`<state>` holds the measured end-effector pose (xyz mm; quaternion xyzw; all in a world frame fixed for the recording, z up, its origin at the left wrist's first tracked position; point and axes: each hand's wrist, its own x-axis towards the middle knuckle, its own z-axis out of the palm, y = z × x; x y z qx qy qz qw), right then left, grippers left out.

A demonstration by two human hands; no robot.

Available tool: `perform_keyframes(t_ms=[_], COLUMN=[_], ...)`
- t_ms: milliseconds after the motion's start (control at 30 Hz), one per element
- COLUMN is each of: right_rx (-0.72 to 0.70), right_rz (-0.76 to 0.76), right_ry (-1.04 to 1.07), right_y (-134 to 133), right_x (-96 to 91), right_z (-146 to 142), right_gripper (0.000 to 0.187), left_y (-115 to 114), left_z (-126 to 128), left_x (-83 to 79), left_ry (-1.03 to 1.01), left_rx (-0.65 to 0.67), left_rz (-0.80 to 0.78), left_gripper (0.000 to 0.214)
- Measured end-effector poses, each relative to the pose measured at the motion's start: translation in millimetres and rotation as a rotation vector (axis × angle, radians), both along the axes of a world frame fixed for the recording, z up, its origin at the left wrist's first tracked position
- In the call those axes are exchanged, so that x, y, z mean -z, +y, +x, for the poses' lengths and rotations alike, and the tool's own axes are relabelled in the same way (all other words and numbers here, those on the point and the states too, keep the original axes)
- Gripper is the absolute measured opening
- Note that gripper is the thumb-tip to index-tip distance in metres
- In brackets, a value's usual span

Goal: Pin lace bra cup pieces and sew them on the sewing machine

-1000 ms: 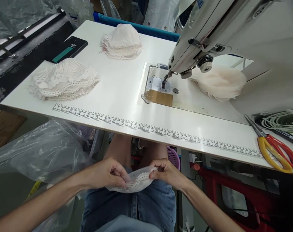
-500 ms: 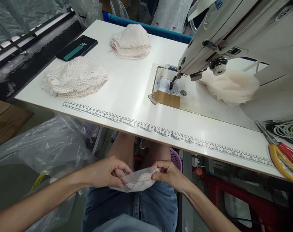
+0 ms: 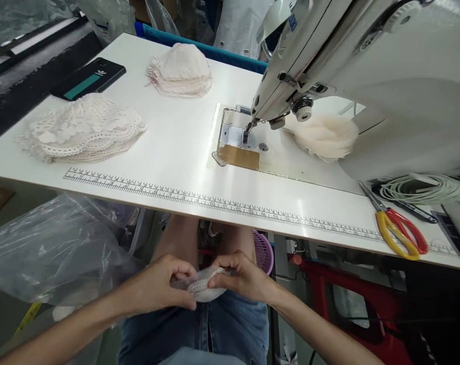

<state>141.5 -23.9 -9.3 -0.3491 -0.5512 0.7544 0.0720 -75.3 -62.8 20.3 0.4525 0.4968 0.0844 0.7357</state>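
Observation:
Over my lap, below the table edge, I hold a small white lace fabric piece (image 3: 201, 288) with a sheer edge and a scalloped, dotted trim. My left hand (image 3: 163, 284) grips its left end between thumb and fingers. At the other end my right hand (image 3: 239, 279) pinches it, the thumb lying across the lace. On the table above are a stack of white lace pieces (image 3: 87, 129) at the left and a stack of pale pink cup-shaped pieces (image 3: 181, 71) farther back.
A sewing machine (image 3: 302, 71) stands at the right, with sheer beige fabric (image 3: 324, 136) under its arm. Scissors (image 3: 397, 233) with yellow and red handles lie near the front edge. A black phone (image 3: 89, 78) is at back left. Clear plastic (image 3: 59, 248) hangs below left.
My hands have drawn closer together, the right one moving left along the lace piece, which now looks more bunched. The view has shifted to the right.

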Motion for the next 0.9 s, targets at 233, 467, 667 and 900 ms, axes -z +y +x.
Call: perform_keyframes(t_ms=[233,467,667,900], right_rx=[-0.107,-0.15,-0.114,-0.114], right_rz=[0.238,0.269,0.158,0.127], right_ry=[-0.087,-0.038,0.013,-0.018], right_y=[2.8,1.4,0.9,-3.5], right_x=[-16.5,-10.3,-2.7,1.3], right_z=[8.4,7.4,4.6,4.3], right_gripper=[0.036,0.033,0.042,0.042], left_y=[-4.2,-4.6,-5.1,-5.7], left_z=[12.8,6.6,5.6,13.5], left_x=[10.8,7.5,5.5,9.3], left_ry=[0.106,0.089,0.073,0.046], left_rx=[-0.042,-0.047,-0.042,-0.054], left_rz=[0.067,0.015,-0.03,0.005], left_gripper=[0.019,0.02,0.014,0.017])
